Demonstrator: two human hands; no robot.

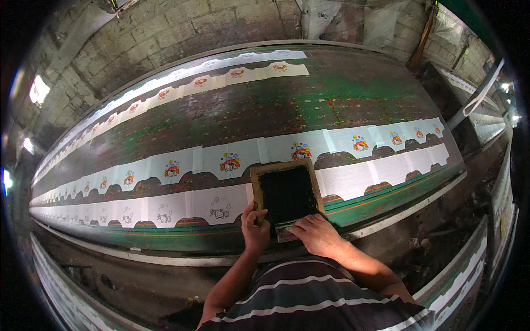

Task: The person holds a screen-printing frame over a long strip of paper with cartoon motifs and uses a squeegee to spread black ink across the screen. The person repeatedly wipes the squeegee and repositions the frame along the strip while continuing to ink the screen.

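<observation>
A screen printing frame (pixel 317 194) with a wooden border lies over the near row of white fabric pieces, its mesh dark with black ink. My left hand (pixel 255 231) is closed on the frame's left side near its lower corner. My right hand (pixel 319 236) is closed on a squeegee (pixel 285 234) at the frame's near edge, and its fingers hide most of the tool. Left of the frame, a white piece (pixel 204 203) bears a black outline drawing. To the right, a white piece (pixel 350 182) shows no drawing.
The long green table (pixel 353 94) carries more rows of white pieces, several with colourful prints (pixel 229 162). A pale rail (pixel 408 207) runs along its near edge. A block wall (pixel 221 27) stands behind, and another table with pieces (pixel 458 287) is at lower right.
</observation>
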